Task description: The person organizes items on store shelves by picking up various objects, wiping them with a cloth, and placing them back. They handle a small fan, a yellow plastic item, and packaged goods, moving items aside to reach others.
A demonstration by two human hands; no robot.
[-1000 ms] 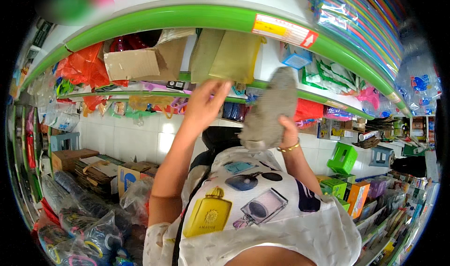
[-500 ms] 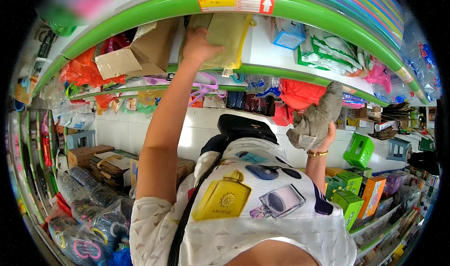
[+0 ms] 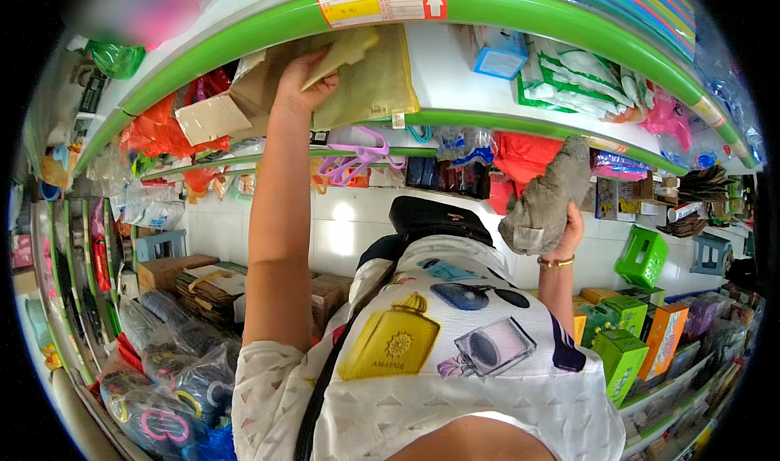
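While the L hand (image 3: 301, 86) was up over the middle shelf (image 3: 443, 79), its thumb & fingers were pinched on a folded yellow piece (image 3: 345, 52), prob. mesh. That piece sat over the L part of a yellowish mesh sheet (image 3: 390, 83), which lay w/ its near end at the shelf's front edge and its far end hidden under the upper shelf (image 3: 528, 10). Couldn't tell if piece & sheet were joined. Piece's long axis slanted from the pinch away from the body and R; sheet's long axis couldn't be told, far end being covered. L hand was clearly the nearer one to both.

R hand (image 3: 573, 232) was well apart from the L, out in front of the same front edge, toward its R end, closed on a bunched grey cloth (image 3: 552, 193); some fingers were hidden. Cloth's long axis stood approx. upright, top tilted R.

On the middle shelf, a cardboard box (image 3: 215, 120) was just L of the mesh; a blue box (image 3: 497, 53) was R of it, w/ white board btwn.
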